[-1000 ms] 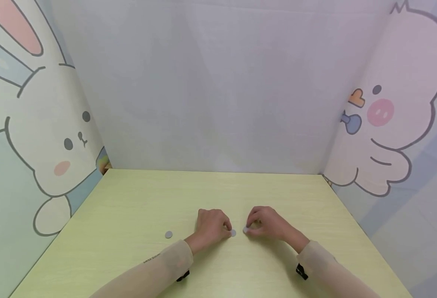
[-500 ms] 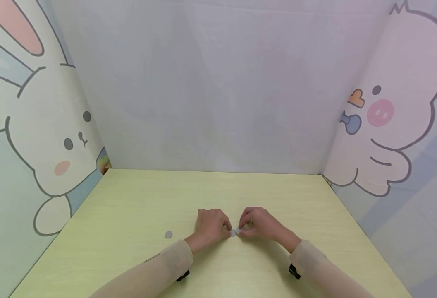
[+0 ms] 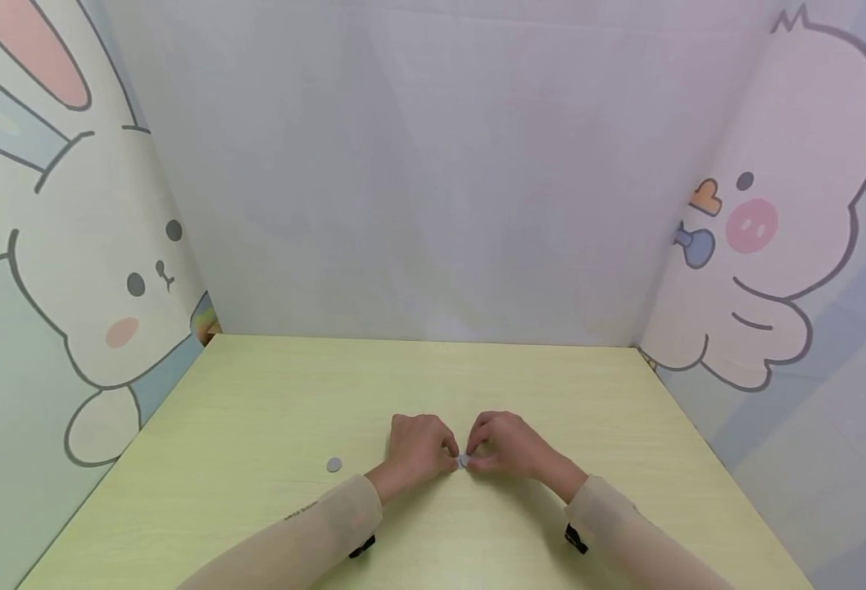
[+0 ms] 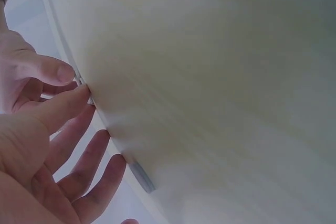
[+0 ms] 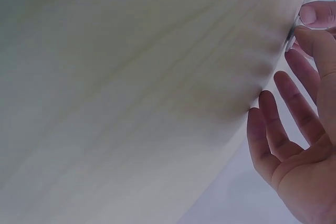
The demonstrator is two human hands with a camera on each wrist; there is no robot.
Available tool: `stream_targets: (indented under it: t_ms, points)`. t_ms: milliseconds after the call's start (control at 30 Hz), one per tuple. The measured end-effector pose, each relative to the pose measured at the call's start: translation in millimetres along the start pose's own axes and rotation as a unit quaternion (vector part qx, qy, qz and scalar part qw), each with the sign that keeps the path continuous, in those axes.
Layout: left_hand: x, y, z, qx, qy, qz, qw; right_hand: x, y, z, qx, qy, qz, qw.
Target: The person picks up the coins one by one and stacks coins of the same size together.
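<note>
Three small grey discs, flat and round like coins, are on the table. My left hand (image 3: pixel 419 447) rests on the tabletop, its thumb and index finger pinching the edge of one disc. My right hand (image 3: pixel 510 447) pinches a second disc (image 3: pixel 465 460) between thumb and finger, slightly tilted, over the first one. In the right wrist view that raised disc (image 5: pixel 291 36) shows edge-on at the right fingertips. The two discs touch or overlap; fingers partly cover both. A third disc (image 3: pixel 334 465) lies flat to the left, also seen as a grey disc (image 4: pixel 142 177) beyond the left fingertips.
The pale yellow table (image 3: pixel 292 385) ends at a plain whitish back curtain (image 3: pixel 433 180). Side curtains carry a cartoon rabbit (image 3: pixel 108 270) on the left and a cartoon chick (image 3: pixel 779 205) on the right. Black straps show below both sleeves.
My right hand has moved left with its disc, closing the gap until it reaches the disc at my left fingertips. My left hand and the third disc have stayed in place.
</note>
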State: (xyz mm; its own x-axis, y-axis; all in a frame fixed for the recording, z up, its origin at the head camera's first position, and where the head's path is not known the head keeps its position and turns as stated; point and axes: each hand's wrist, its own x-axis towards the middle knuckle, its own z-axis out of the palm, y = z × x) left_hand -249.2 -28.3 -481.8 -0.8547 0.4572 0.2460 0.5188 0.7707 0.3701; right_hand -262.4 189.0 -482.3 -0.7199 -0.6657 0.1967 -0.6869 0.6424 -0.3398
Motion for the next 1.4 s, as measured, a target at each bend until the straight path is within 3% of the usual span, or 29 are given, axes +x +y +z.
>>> stream_targets:
  t_ms: [700, 1033, 1400]
  points:
    - [0.1, 4.3, -8.4, -0.012, -0.015, -0.003, 0.9998, 6.1, -2.2, 4.1, -0.021, 0.003, 0.0, 1.0]
    - [-1.0, 2.4, -6.9, -0.02, -0.011, -0.003, 0.9997, 4.4, 0.5, 4.8, -0.004, 0.017, -0.015, 1.0]
    - [-2.0, 1.1, -7.3, -0.021, -0.01, 0.0, 0.9997, -1.9, 3.5, 4.9, 0.024, 0.007, 0.037, 0.999]
